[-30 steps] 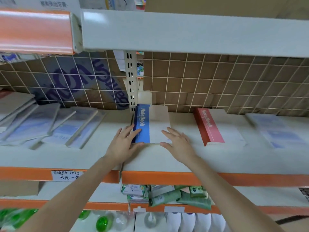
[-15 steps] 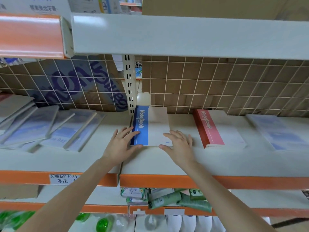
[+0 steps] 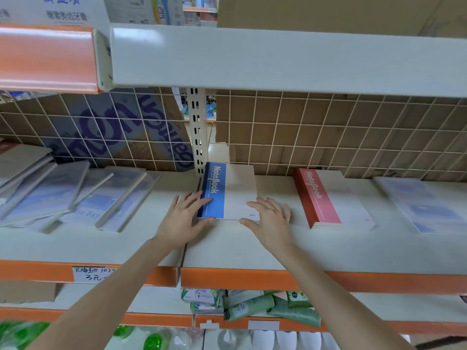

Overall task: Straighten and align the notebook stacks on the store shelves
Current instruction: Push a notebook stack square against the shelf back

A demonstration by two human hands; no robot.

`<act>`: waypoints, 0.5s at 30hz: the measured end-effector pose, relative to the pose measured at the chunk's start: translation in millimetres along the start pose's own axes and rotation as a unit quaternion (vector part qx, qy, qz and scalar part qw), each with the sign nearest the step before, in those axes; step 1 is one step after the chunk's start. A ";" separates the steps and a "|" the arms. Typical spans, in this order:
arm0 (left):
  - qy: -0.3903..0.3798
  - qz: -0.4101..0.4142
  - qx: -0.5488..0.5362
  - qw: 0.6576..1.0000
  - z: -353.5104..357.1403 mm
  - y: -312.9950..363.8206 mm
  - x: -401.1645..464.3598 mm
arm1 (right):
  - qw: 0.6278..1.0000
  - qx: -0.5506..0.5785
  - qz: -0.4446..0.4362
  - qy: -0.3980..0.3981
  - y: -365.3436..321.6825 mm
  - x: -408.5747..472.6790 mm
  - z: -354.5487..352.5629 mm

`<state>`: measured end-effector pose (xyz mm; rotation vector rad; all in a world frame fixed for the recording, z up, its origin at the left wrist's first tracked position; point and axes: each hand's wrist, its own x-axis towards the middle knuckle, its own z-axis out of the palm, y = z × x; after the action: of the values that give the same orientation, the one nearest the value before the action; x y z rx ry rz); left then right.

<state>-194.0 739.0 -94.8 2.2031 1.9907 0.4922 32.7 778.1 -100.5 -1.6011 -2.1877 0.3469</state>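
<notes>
two hands [image 3: 183,219] [image 3: 271,222] show. one blue stack [image 3: 228,193] and one red stack [image 3: 328,198] lie flat. about three green tubes [image 3: 249,308] sit below.

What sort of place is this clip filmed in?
Most likely a retail shop aisle: tiered shelves with orange edge strips, a handwritten price label, and notebook stacks laid out for sale.

Orange-edged store shelves [image 3: 252,279] stand before a wire-grid back panel [image 3: 328,132].
</notes>
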 end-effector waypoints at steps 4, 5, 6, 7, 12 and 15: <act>0.010 -0.012 -0.041 0.999 4.3 -1.6 5.1 | 0.999 0.034 0.014 0.018 1.8 5.9 5.4; 0.013 -0.014 -0.054 0.998 5.3 -2.4 5.3 | 0.999 0.043 0.017 0.023 2.5 6.8 6.4; 0.016 -0.015 -0.067 0.997 6.2 -2.8 5.3 | 0.998 0.049 0.019 0.027 3.1 7.3 7.3; 0.019 -0.016 -0.080 0.996 7.0 -3.1 5.5 | 0.998 0.054 0.020 0.030 3.7 7.6 8.1; 0.019 -0.031 -0.113 0.993 5.5 -4.5 7.9 | 0.997 0.066 0.030 0.034 4.2 9.2 8.2; 0.017 -0.031 -0.065 0.997 4.3 -2.1 7.8 | 0.996 0.078 0.030 0.025 3.9 10.5 5.1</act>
<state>-194.0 747.5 -98.2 2.0635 1.9772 0.6358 30.9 789.5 -104.9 -1.5767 -2.0262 0.4782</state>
